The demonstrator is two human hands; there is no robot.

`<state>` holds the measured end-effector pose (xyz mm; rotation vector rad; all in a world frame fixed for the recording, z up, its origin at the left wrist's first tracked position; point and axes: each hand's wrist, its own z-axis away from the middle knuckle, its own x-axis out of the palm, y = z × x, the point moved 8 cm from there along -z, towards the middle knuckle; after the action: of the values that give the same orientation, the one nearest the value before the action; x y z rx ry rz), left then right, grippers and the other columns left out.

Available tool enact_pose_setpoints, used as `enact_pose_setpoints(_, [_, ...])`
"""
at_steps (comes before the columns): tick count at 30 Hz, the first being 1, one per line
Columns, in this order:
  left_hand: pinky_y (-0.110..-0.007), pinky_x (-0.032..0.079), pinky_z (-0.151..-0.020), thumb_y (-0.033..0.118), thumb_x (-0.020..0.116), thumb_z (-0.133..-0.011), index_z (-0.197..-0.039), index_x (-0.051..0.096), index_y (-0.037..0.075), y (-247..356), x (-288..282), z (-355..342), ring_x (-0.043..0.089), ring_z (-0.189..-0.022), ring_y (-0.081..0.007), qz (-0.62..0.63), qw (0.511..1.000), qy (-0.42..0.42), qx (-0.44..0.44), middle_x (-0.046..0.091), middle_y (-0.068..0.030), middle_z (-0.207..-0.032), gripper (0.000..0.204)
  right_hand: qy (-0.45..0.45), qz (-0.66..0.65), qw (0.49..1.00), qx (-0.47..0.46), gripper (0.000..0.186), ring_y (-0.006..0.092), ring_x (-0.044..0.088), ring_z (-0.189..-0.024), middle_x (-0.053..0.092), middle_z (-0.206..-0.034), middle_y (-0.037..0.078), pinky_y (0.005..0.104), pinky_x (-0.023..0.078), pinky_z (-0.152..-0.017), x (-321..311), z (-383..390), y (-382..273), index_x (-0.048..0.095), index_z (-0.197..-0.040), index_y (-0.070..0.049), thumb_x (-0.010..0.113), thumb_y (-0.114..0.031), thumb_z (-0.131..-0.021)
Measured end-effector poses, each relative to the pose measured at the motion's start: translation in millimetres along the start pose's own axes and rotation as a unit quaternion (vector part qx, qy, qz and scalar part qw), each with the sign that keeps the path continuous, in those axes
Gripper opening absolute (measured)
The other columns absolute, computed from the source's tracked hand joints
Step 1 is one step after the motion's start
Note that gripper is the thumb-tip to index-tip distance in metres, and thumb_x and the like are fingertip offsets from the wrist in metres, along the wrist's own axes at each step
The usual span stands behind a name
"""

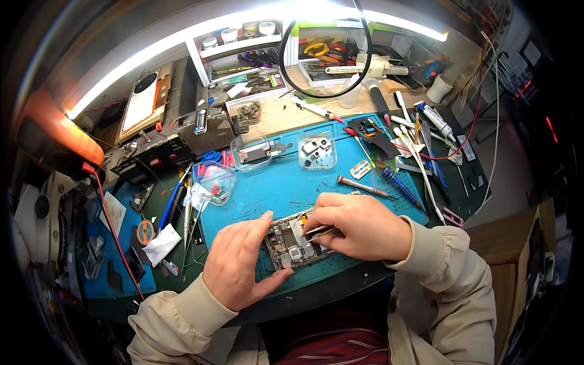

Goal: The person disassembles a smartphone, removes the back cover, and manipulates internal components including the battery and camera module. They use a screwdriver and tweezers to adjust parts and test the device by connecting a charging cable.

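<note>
An opened phone (280,244), its inner boards and metal frame bare, lies on the blue work mat (243,204) in front of me. My left hand (237,261) spans its left end, thumb at the near edge and forefinger by the far edge, steadying it. Over the phone's right part, my right hand (359,225) is closed on thin tweezers (322,233). Their tips point left, at a pale strip (299,231) inside the phone. The right hand hides much of the phone's right end.
Beyond the phone lie a screwdriver (365,186), a razor blade (359,170) and a clear box of small parts (317,151). Another clear tub (217,182) stands left. Brushes and cables (420,158) crowd the right. A black ring (326,95) hangs above the back.
</note>
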<state>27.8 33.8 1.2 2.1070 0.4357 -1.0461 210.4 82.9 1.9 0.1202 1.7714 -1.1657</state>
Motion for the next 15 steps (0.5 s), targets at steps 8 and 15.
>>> enact_pose_setpoints(8, [-0.048, 0.05, -0.103, 0.026, 0.096, -0.079, -0.161, 0.041, -0.001, 0, -1, 1, 0.065, -0.12, -0.0377, -0.002, 1.0, -0.003, 0.002, 0.065, -0.0199, -0.136, 0.102, 0.098, 0.014, 0.995, -0.005, 0.019, 0.0282, 0.074, -0.086, 0.071, -0.103, 0.004, 0.0401, 0.061, -0.074, 7, 19, -8, 0.079, -0.109, -0.01, 0.077, -0.01, -0.09])
enact_pose_setpoints(15, [-0.047, 0.049, -0.104, 0.028, 0.096, -0.079, -0.161, 0.042, -0.001, 0, -1, 1, 0.065, -0.12, -0.0369, 0.0, 1.0, 0.001, 0.001, 0.065, -0.0194, -0.136, 0.102, 0.123, 0.004, 0.992, 0.02, 0.019, 0.0288, 0.075, -0.085, 0.072, -0.102, 0.006, 0.0403, 0.061, -0.073, 8, 24, -8, 0.079, -0.109, -0.009, 0.078, -0.01, -0.091])
